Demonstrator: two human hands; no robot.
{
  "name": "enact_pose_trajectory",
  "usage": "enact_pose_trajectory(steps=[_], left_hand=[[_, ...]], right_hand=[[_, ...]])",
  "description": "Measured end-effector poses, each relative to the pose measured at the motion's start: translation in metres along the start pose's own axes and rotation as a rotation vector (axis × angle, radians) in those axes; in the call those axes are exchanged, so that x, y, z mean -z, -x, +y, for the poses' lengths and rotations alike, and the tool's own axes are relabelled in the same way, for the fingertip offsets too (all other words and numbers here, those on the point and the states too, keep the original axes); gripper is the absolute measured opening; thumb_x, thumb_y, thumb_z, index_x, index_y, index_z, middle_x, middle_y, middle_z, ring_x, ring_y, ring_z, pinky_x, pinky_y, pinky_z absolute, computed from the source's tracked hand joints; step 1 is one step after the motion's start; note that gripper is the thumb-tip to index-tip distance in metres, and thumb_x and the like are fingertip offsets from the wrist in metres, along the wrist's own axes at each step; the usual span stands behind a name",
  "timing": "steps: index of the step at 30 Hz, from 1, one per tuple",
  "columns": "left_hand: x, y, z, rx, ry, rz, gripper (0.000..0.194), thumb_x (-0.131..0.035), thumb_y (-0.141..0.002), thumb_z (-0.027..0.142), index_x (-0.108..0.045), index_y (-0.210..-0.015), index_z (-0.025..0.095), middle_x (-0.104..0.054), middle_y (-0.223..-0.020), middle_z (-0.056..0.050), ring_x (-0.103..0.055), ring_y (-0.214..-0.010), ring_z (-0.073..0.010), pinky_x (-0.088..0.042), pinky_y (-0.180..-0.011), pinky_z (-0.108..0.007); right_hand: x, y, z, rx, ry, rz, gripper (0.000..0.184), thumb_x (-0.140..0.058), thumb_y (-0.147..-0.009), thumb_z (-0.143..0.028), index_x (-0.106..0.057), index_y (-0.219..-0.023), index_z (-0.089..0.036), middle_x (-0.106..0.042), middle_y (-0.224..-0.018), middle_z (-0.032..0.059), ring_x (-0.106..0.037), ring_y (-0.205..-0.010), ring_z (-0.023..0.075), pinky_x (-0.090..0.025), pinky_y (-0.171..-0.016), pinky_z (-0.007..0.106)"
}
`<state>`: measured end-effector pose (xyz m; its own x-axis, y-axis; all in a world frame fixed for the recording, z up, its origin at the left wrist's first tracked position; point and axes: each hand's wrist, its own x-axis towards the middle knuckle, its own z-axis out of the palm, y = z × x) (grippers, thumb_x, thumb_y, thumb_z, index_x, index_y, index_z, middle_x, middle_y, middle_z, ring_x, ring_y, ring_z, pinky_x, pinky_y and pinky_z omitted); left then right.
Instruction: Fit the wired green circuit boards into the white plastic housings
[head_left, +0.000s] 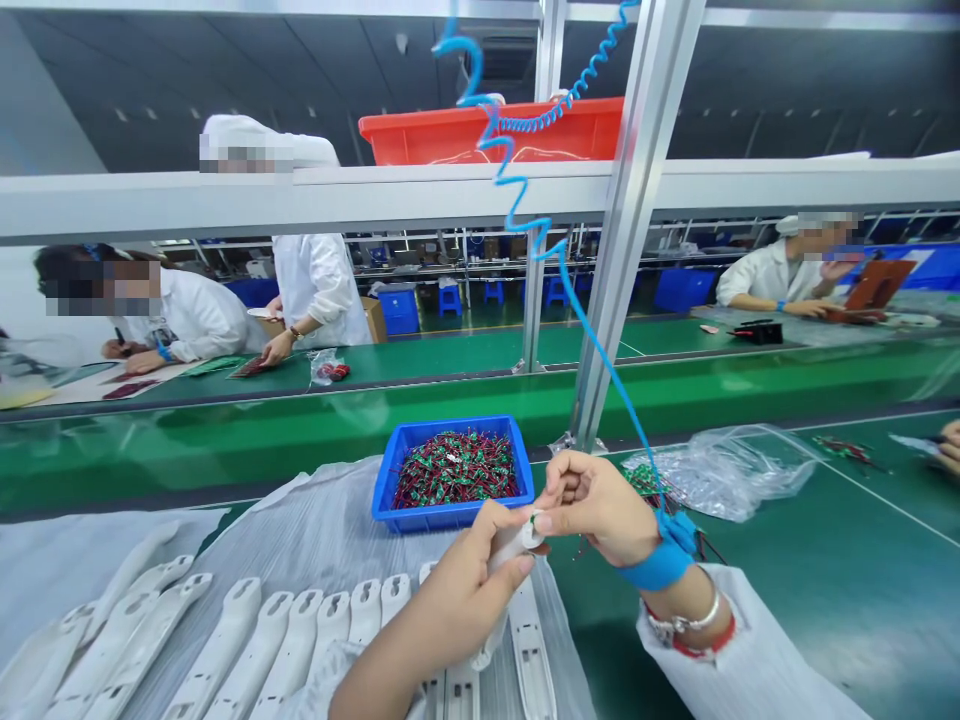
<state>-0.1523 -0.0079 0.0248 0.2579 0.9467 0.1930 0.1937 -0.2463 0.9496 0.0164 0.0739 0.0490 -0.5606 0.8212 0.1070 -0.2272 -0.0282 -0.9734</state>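
My left hand (474, 580) is closed round a white plastic housing (516, 545), held tilted above the front of the bench. At the housing's upper end, my right hand (592, 508) pinches a small green circuit board (534, 519), of which only a sliver shows between the fingers. A blue wrist strap (658, 566) with a coiled cord is on my right wrist. Just beyond my hands stands a blue bin (420, 520) full of small green boards with red and black wires. More white housings (281, 640) lie in a row on the left, partly hidden by my left arm.
White foam sheeting (315, 510) covers the bench's left part. A clear plastic bag (739, 470) with boards lies right. A metal post (626, 220) rises behind the bin, and a blue coiled cord (600, 345) hangs across. Several people work beyond; another person's hand (951, 445) shows at right.
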Motion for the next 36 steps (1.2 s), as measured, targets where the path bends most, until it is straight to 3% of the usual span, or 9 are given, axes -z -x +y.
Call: enact_pose_trajectory(steps=[5, 9, 12, 15, 19, 22, 26, 31, 36], left_hand=[[0.003, -0.002, -0.002, 0.013, -0.058, 0.041, 0.022, -0.048, -0.086, 0.025, -0.048, -0.107, 0.028, -0.056, -0.100, -0.001, -0.051, -0.098, -0.0192, -0.038, -0.089, -0.037], [0.006, -0.001, 0.001, 0.033, -0.095, 0.038, 0.018, -0.052, -0.083, 0.026, -0.054, -0.101, 0.029, -0.059, -0.101, -0.001, -0.052, -0.091, -0.0199, -0.038, -0.083, -0.038], [0.005, -0.001, 0.003, 0.015, -0.088, 0.037, 0.019, -0.053, -0.083, 0.026, -0.055, -0.101, 0.031, -0.060, -0.098, 0.000, -0.053, -0.090, -0.0205, -0.039, -0.083, -0.039], [0.003, -0.001, 0.005, -0.066, 0.007, 0.017, 0.023, -0.052, -0.083, 0.021, -0.054, -0.103, 0.034, -0.058, -0.116, 0.000, -0.047, -0.116, -0.0211, -0.034, -0.097, -0.042], [0.008, 0.003, 0.012, -0.158, 0.043, -0.047, 0.028, -0.048, -0.084, 0.010, -0.055, -0.100, 0.033, -0.037, -0.144, 0.001, -0.013, -0.139, -0.0204, -0.031, -0.103, -0.043], [0.018, 0.009, 0.023, -0.182, -0.163, -0.111, 0.030, -0.046, -0.084, 0.008, -0.061, -0.098, 0.030, -0.020, -0.152, 0.001, -0.002, -0.139, -0.0238, -0.036, -0.100, -0.041], [0.028, 0.017, 0.038, -0.180, -0.299, -0.182, 0.037, -0.044, -0.085, 0.010, -0.064, -0.103, 0.036, 0.006, -0.153, 0.009, -0.011, -0.138, -0.0252, -0.035, -0.103, -0.037], [0.032, 0.019, 0.043, -0.153, -0.285, -0.170, 0.031, -0.046, -0.086, 0.014, -0.066, -0.100, 0.035, 0.006, -0.153, 0.009, -0.007, -0.138, -0.0260, -0.036, -0.103, -0.036], [0.017, 0.010, 0.027, -0.194, 0.142, -0.079, 0.023, -0.053, -0.084, 0.014, -0.063, -0.094, 0.033, 0.000, -0.154, 0.008, -0.033, -0.132, -0.0272, -0.041, -0.097, -0.041]], right_hand=[[0.004, -0.005, 0.005, 0.116, 0.145, -0.080, 0.031, -0.079, -0.058, -0.021, -0.052, -0.073, -0.016, -0.065, -0.071, -0.0003, -0.061, -0.065, 0.0107, -0.050, -0.059, 0.023], [0.007, -0.002, 0.000, 0.131, 0.251, -0.219, 0.042, -0.077, -0.063, -0.021, -0.052, -0.096, -0.018, -0.066, -0.084, 0.0024, -0.061, -0.088, 0.0153, -0.049, -0.079, 0.031], [0.002, 0.003, -0.005, 0.119, 0.171, -0.256, 0.053, -0.074, -0.067, -0.019, -0.046, -0.111, -0.018, -0.069, -0.088, 0.0045, -0.058, -0.104, 0.0169, -0.040, -0.095, 0.038], [-0.006, 0.007, -0.007, 0.047, -0.045, -0.249, 0.057, -0.075, -0.066, -0.017, -0.043, -0.112, -0.020, -0.070, -0.089, 0.0039, -0.063, -0.092, 0.0144, -0.047, -0.083, 0.032], [-0.010, 0.010, -0.007, -0.061, -0.230, -0.269, 0.058, -0.080, -0.058, -0.013, -0.044, -0.103, -0.020, -0.069, -0.085, 0.0015, -0.065, -0.074, 0.0104, -0.047, -0.065, 0.022], [-0.009, 0.013, -0.008, -0.051, -0.132, -0.361, 0.058, -0.079, -0.060, -0.018, -0.046, -0.108, -0.019, -0.067, -0.102, 0.0069, -0.062, -0.095, 0.0147, -0.047, -0.081, 0.029], [-0.012, 0.018, -0.007, 0.091, 0.066, -0.495, 0.063, -0.072, -0.070, -0.023, -0.041, -0.125, -0.021, -0.064, -0.111, 0.0088, -0.052, -0.116, 0.0186, -0.031, -0.104, 0.043], [-0.021, 0.022, -0.002, 0.340, 0.158, -0.367, 0.065, -0.072, -0.072, -0.019, -0.040, -0.127, -0.029, -0.069, -0.101, 0.0023, -0.054, -0.112, 0.0178, -0.033, -0.103, 0.044], [-0.031, 0.029, 0.004, 0.530, 0.106, -0.005, 0.060, -0.073, -0.069, -0.013, -0.045, -0.118, -0.033, -0.072, -0.080, -0.0039, -0.064, -0.095, 0.0162, -0.044, -0.095, 0.039]])
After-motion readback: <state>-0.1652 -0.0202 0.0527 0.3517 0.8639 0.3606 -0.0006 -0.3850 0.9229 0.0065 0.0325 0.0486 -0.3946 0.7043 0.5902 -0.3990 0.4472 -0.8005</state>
